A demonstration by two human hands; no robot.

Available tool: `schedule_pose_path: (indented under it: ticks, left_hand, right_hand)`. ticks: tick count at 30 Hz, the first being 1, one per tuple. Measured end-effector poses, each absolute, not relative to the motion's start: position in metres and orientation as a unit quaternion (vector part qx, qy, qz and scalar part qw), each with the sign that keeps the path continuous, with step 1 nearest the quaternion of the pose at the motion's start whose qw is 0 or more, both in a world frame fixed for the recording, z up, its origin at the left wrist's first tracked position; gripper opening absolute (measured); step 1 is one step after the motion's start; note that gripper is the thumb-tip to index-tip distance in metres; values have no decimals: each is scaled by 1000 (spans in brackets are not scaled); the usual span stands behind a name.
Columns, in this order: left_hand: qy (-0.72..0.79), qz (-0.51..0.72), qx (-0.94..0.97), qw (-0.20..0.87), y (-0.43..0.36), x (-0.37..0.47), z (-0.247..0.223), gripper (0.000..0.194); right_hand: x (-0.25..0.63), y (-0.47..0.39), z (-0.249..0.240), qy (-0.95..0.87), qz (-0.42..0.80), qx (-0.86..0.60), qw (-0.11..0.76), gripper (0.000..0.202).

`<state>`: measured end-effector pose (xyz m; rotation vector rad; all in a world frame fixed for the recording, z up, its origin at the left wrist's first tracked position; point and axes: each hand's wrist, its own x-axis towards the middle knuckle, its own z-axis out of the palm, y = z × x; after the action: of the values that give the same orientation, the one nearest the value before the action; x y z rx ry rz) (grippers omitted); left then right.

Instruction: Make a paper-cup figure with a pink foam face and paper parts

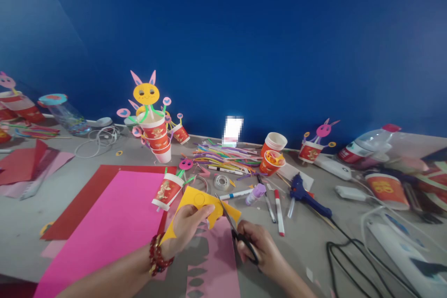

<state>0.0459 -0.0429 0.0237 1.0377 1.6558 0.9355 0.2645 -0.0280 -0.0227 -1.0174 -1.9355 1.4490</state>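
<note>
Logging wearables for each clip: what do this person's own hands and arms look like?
Both are bare, with no gloves or sleeves visible. The left hand has a multi-row dark red beaded bracelet at its wrist; the right hand shows no jewellery.

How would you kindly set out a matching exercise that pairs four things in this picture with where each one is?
1. Cut-edged yellow paper sheet
2. Black-handled metal scissors
3. Dark blue glue gun
4. Bright pink paper sheet

A. Partly over a dark red paper sheet
B. In the right hand
C. Right of a red-and-white marker
D. In the left hand

Pairs: 1-D; 2-B; 3-C; 4-A
</note>
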Motion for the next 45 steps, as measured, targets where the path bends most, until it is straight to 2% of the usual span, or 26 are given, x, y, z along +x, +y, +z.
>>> schedule_pose_path:
  ticks: [14, 26, 32, 39, 45]
  left_hand:
    - [660, 360, 470, 463, -37, 41, 29, 57]
    - [630, 387, 482, 470, -35, 37, 23, 60]
    - [609, 401, 483, 485, -35, 34, 20, 55]
    - [520, 432, 415, 609, -34, 35, 22, 51]
    - [450, 462, 445, 621, -32, 33, 23, 30]
  right_hand:
    - [266, -29, -23, -719, 530, -376, 248, 55]
    - [266, -29, -19, -711, 545, -372, 243, 55]
    - [267, -29, -19, -715, 539, -369, 250, 56]
    - [267, -29, -18, -703, 551, -374, 247, 57]
    - [265, -29, -15, -685, 572, -384, 237, 60]
